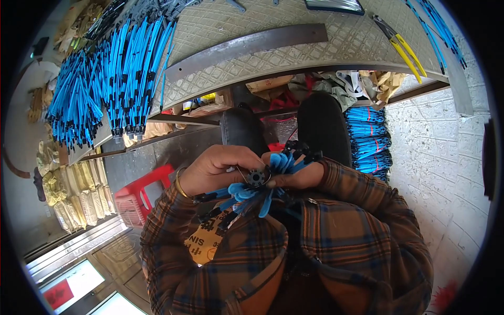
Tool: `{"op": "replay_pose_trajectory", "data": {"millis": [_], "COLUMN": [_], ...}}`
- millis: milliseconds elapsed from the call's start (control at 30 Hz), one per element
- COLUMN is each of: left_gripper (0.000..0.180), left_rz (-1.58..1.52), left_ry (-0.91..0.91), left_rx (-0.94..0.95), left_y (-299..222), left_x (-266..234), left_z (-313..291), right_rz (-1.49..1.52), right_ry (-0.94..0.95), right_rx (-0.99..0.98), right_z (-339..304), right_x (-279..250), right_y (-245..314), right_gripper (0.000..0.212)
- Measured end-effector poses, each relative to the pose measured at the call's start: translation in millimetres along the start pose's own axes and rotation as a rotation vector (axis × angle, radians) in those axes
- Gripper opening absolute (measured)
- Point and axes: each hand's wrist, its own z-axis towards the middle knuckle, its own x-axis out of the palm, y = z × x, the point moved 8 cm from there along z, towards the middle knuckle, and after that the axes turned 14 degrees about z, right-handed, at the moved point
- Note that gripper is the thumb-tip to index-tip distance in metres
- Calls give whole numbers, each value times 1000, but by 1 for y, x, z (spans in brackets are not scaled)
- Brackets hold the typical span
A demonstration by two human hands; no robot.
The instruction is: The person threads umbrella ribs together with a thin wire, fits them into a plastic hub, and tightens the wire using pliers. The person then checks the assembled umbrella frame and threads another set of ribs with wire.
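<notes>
Hub (pixel 256 178) with blue strips (pixel 241 193) sits between left hand (pixel 218 167) and right hand (pixel 299 176), both pinching it.

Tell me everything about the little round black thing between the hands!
The round black piece looks like a tiny gear: notches ring its edge, and a darker spot sits in its middle. It may be plastic or metal. Its face points toward the camera. It sits between the left hand and the right hand, whose thumb is right beside its edge, with blue strips spreading around it. Whether fingers touch it is unclear.
</notes>
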Motion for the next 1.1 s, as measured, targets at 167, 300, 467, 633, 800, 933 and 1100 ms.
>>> {"op": "replay_pose_trajectory", "data": {"millis": [167,300,467,633,800,933,1100], "left_gripper": [32,37,36,43,42,38,32], "left_rz": [22,-167,187,623,668,684,674], "left_ry": [76,49,57,-80,-200,-285,-337], "left_rx": [-138,-235,-189,129,150,142,123], "left_y": [-9,-5,-23,-44,-41,-44,-49], "left_x": [-4,-2,-1,0,4,7,5], "left_z": [-1,-5,2,6,1,1,1], "right_rz": [-24,13,27,123,21,127,269], "right_ry": [-71,-29,-18,-43,35,-24,-142], "right_rx": [-90,-37,-18,-13,52,-76,-18], "right_z": [-1,0,-1,1,-2,-2,-8], "right_x": [2,8,4,-2,-1,3,-2], "right_y": [17,21,10,3,3,14,6], "right_gripper": [35,26,28,36,38,35,36]}}
